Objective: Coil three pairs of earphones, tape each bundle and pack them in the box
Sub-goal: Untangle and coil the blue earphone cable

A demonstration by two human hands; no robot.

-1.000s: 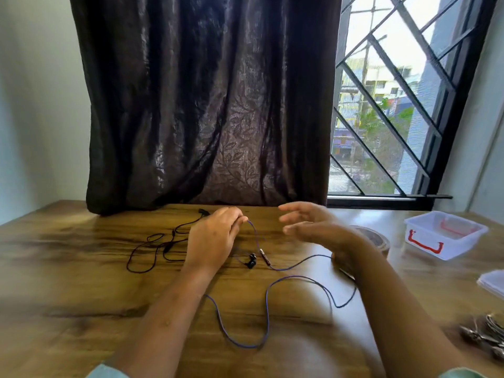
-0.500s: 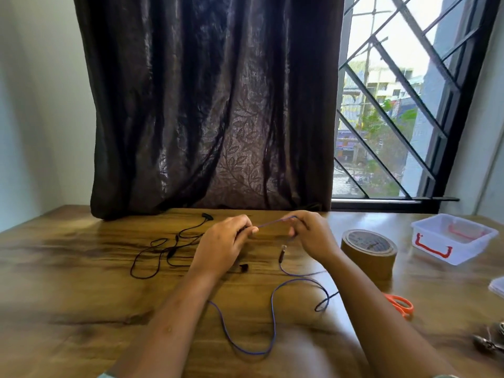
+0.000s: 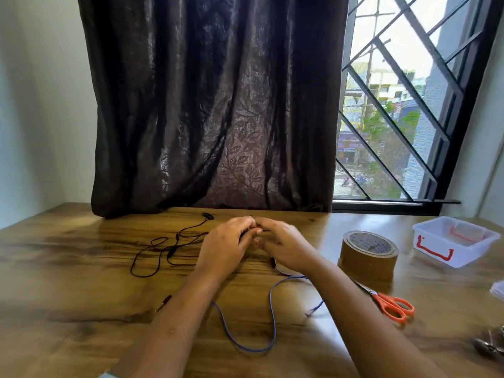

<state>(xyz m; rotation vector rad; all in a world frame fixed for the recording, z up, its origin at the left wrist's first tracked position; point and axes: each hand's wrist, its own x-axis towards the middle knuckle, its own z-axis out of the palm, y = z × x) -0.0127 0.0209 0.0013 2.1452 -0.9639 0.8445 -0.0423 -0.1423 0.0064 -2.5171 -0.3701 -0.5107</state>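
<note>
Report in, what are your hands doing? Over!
Left hand, right hand pinch blue earphones. Not coiled yet. Black earphones loose nearby. Nothing blocking.

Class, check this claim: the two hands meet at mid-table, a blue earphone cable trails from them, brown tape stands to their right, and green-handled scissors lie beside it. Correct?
One error: the head view shows the scissors have orange handles, not green. The left hand, right hand, blue earphone cable and brown tape are as stated.

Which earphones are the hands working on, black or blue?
The blue earphones: their cord loops across the table and runs up under the right hand. The black earphones lie spread left of the left hand.
</note>
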